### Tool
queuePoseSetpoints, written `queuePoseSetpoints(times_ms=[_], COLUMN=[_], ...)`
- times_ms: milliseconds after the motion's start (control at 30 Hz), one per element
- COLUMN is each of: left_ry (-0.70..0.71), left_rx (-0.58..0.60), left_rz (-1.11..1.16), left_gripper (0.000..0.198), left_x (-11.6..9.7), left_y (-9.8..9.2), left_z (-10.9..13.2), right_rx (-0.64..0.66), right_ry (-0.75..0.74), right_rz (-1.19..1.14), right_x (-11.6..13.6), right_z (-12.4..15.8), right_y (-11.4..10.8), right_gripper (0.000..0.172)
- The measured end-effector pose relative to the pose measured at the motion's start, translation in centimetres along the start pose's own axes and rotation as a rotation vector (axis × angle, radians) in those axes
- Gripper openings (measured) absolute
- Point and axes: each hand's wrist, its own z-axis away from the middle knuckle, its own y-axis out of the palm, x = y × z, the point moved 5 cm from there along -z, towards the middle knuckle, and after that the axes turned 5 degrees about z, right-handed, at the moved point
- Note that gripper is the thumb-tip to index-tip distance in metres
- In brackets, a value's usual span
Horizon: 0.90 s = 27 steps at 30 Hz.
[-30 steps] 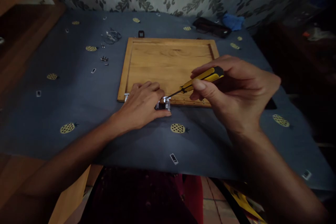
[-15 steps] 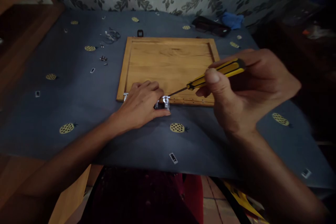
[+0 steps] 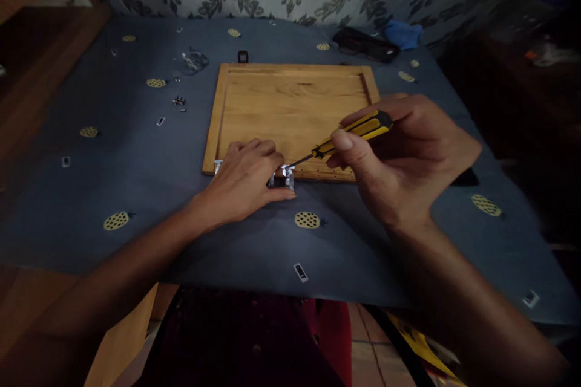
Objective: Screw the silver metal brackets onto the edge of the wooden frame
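A framed wooden panel [image 3: 290, 106] lies flat on the blue cloth-covered table. At its near edge sits a shiny metal hinge [image 3: 288, 175], with my left hand [image 3: 247, 178] closed around its left side, thumb along the front. My right hand [image 3: 394, 160] grips a yellow and black screwdriver [image 3: 358, 131] between thumb and fingers; the blade slants down left and its tip meets the hinge. Another metal piece [image 3: 218, 165] shows at the panel's near left corner, partly behind my left hand.
Small screws [image 3: 179, 100] and a clear bag [image 3: 195, 60] lie left of the panel on the tablecloth [image 3: 149, 163]. Behind it are a black square item [image 3: 242, 57], dark glasses [image 3: 365, 45] and a blue cloth [image 3: 403, 34]. A dark object [image 3: 467, 178] shows beyond my right wrist.
My right hand has moved left and slightly down with the screwdriver, which now slopes more steeply at the hinge. The dark object by my right wrist has come into view. My left hand stays put.
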Motion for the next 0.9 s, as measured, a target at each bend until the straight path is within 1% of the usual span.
queuePoseSetpoints(times_ms=[100,233,300,500,633,733,767,800,900], left_ry=[-0.004,-0.003,-0.002,-0.003,0.000,0.005,0.005,0.005,0.006], left_rx=[0.016,0.012,0.011,0.007,0.010,-0.002,-0.006,-0.010,-0.013], left_rz=[0.000,-0.004,-0.008,-0.006,-0.002,-0.002,-0.002,-0.003,0.006], left_gripper=[0.035,0.035,0.036,0.036,0.035,0.034,0.034,0.034,0.034], left_x=[0.0,0.0,0.0,-0.1,-0.1,-0.1,-0.1,0.0,0.1], left_y=[0.0,0.0,0.0,0.0,0.0,0.0,0.0,0.0,0.1], left_z=[0.0,0.0,0.0,0.0,-0.1,0.0,0.0,0.0,0.0], right_rx=[0.050,0.178,0.197,0.088,0.029,-0.007,-0.031,-0.069,-0.187], right_ry=[0.035,0.065,0.064,0.060,0.021,-0.033,-0.075,-0.115,-0.128], right_rz=[-0.015,-0.112,-0.129,-0.089,-0.035,-0.018,-0.028,-0.040,-0.070], right_x=[0.0,0.1,0.1,0.0,-0.2,-0.1,0.2,0.5,1.1], right_z=[-0.3,-0.8,-0.9,-0.7,-0.1,0.2,0.2,0.2,0.0], right_y=[0.0,0.1,0.1,-0.1,-0.2,-0.2,-0.3,-0.4,-0.8], right_gripper=[0.022,0.011,0.011,0.021,0.026,0.023,0.021,0.017,0.010])
